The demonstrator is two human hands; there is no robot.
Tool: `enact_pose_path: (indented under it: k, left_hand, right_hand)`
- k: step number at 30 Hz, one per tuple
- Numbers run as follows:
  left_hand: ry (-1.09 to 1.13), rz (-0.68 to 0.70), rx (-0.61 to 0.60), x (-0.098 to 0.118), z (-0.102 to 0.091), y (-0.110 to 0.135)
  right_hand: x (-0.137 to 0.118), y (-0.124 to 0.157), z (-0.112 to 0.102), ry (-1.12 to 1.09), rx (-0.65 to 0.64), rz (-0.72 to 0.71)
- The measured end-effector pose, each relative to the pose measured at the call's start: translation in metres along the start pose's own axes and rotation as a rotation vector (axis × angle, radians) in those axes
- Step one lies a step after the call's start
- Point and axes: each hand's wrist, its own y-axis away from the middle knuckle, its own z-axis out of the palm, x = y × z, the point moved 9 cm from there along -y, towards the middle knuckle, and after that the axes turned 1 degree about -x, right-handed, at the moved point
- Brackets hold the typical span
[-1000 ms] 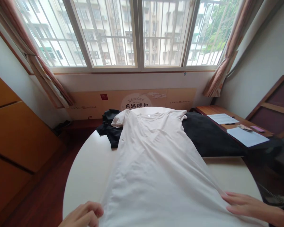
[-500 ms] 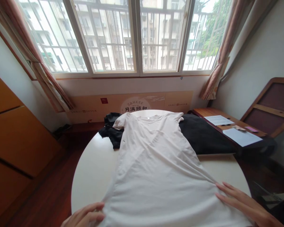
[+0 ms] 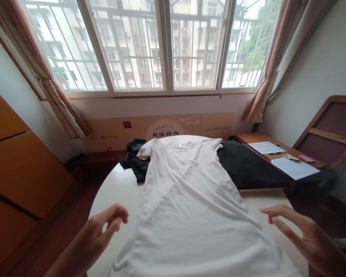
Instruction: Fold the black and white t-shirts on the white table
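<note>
A white T-shirt lies spread out on a round white table, its collar toward the window and its hem toward me. Loose wrinkles cross its body. My left hand hovers just left of the shirt, fingers bent, thumb apart from the index finger, holding nothing. On the other side my right hand is raised over the table's right part, near the shirt's edge, with fingers apart and nothing in them. Neither hand appears to touch the cloth.
Black clothing lies by the shirt's left sleeve. A larger black cloth is at the right. Beyond it a wooden desk carries papers and a pen. A wooden cabinet stands left; a barred window is ahead.
Both hands have let go of the shirt's side edges and lifted up and away from me, off the cloth. The shirt stays spread in nearly the same place.
</note>
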Motion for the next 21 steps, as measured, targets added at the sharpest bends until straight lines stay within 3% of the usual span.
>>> enact_pose_path:
  k: [3, 7, 9, 12, 16, 18, 21]
  left_hand:
    - [0.160, -0.012, 0.068, 0.005, -0.015, -0.057]
    - [0.182, -0.086, 0.237, -0.008, -0.029, -0.144]
    - [0.121, -0.109, 0.247, -0.014, -0.022, -0.188]
    - [-0.036, -0.155, 0.175, -0.023, 0.004, -0.243]
    - [-0.085, -0.238, 0.183, -0.039, 0.034, -0.279]
    - [-0.004, -0.309, 0.280, -0.056, 0.034, -0.284]
    - [0.055, -0.427, 0.454, -0.086, 0.019, -0.284]
  right_hand:
    - [0.009, -0.050, -0.004, -0.031, 0.026, 0.053]
    - [0.030, -0.138, -0.002, -0.116, 0.065, 0.169]
    - [0.046, -0.188, 0.005, -0.164, 0.096, 0.286]
    - [0.068, -0.258, 0.030, -0.180, 0.089, 0.453]
    - [0.093, -0.317, 0.064, -0.146, 0.119, 0.555]
    - [0.107, -0.327, 0.075, -0.133, 0.165, 0.588]
    - [0.126, -0.325, 0.081, -0.168, 0.262, 0.617]
